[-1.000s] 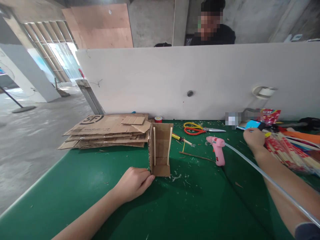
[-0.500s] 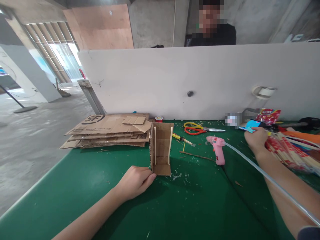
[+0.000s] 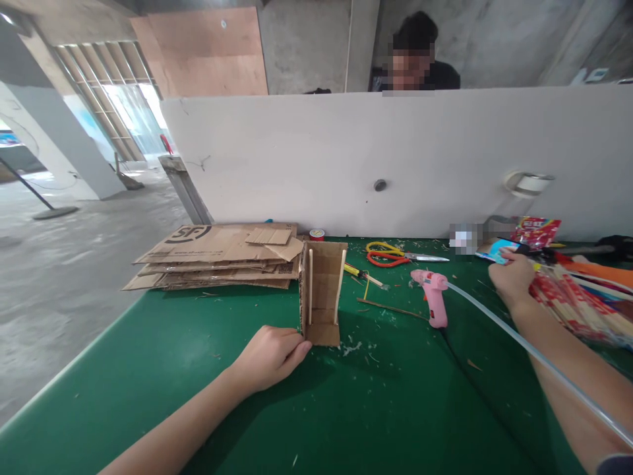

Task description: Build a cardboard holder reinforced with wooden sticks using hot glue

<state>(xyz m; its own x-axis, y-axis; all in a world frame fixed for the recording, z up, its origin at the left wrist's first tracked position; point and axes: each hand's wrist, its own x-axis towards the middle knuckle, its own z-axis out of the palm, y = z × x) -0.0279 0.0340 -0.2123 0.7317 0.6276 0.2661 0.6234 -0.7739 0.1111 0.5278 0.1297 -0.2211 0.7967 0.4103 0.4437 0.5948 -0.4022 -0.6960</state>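
Near the middle of the green table stands a small cardboard structure (image 3: 324, 284) with upright wooden sticks fixed in it. My left hand (image 3: 271, 356) is closed at its lower left corner, thumb and fingers pressed to the cardboard edge. At the far right, my right hand (image 3: 512, 274) is closed on the near edge of a flat bright-blue object (image 3: 494, 251), perhaps a phone; its far part is blurred out. Beside that hand lie red-and-white plastic packs of wooden sticks (image 3: 564, 297). A pink glue gun (image 3: 432, 297) rests between the hands, a clear glue stick trailing from it.
Flattened cardboard sheets (image 3: 212, 257) are stacked at the back left. Scissors (image 3: 395, 255), a yellow cutter (image 3: 353, 270) and a thin brown stick (image 3: 393, 307) lie behind and right of the structure. A white panel (image 3: 297, 165) borders the table's back; a person (image 3: 415, 53) is beyond it.
The view has shifted slightly. Both hands keep nearly the same places, the left at the cardboard corner and the right at the blue object. The person behind the panel has lowered their head.
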